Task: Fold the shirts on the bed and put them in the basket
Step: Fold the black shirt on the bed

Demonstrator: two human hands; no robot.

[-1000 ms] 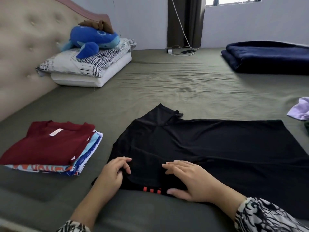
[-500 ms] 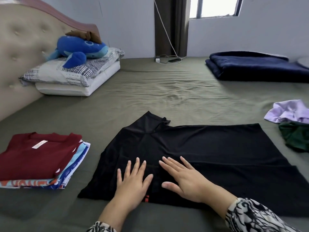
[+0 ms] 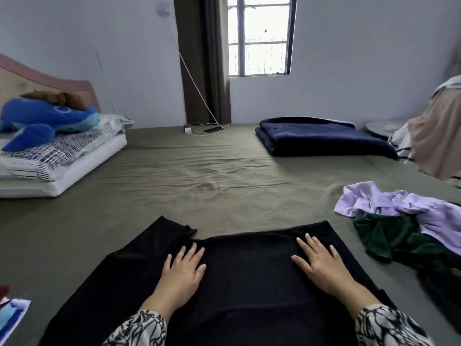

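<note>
- The black shirt point(image 3: 249, 270) lies spread on the near bed point(image 3: 224, 176).
- Your left hand point(image 3: 182, 273) and right hand point(image 3: 321, 268) press it flat-fingered, gripping nothing.
- Smooth outward evenly before folding; the sleeve sticks out far left.
- Unfolded shirts point(image 3: 404, 216) wait right.

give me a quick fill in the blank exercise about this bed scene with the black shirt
1. Both hands, the left hand and the right hand, press flat on the ____ shirt.
2. The blue plush toy lies on the ____ at the head of the bed.
3. The lilac garment lies crumpled beside a dark ____ one.
4. The folded blanket near the window is navy ____.

Missing words: black; pillows; green; blue
</note>
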